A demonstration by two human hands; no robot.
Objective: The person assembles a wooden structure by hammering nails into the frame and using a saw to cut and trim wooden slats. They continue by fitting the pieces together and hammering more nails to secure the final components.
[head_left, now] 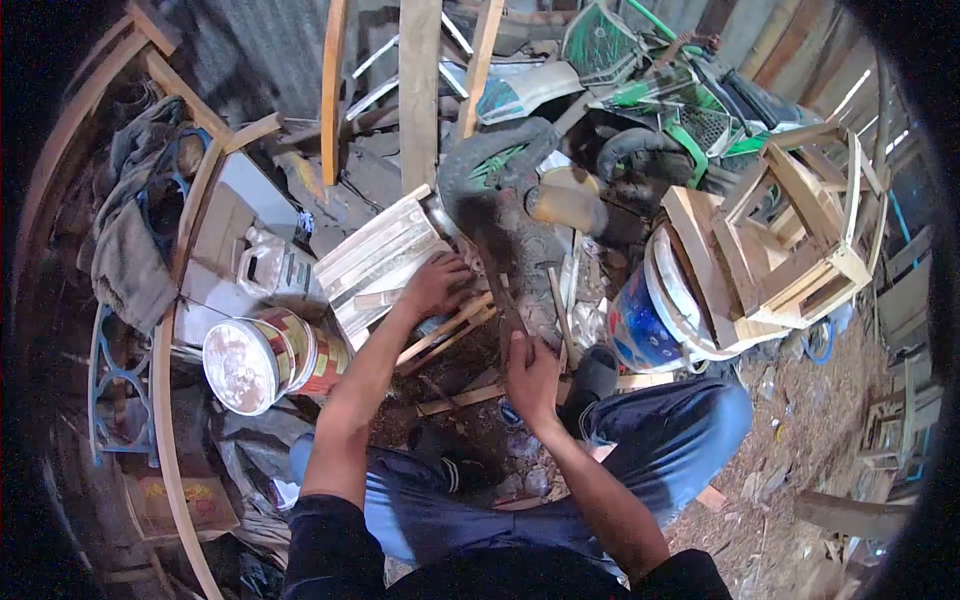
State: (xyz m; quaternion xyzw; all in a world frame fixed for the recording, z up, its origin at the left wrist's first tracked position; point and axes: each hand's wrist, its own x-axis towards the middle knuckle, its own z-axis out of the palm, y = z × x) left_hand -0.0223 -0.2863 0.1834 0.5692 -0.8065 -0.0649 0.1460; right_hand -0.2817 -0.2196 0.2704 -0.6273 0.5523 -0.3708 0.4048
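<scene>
My left hand lies over the right edge of a pale wooden slatted crate, fingers curled round its wood. The crate tilts in front of my legs. My right hand is closed round the lower end of a long, narrow, dark brown tool, thumb along it. The tool points up and away, just right of the crate; its exact kind is unclear. Between my hands, thin wooden strips run slantwise below the crate's edge.
A paint-stained bucket and a white jerrycan stand left. At right, wooden frames rest on a blue bucket. Green motorcycle parts and scrap lie behind. A long curved wooden rail runs along the left.
</scene>
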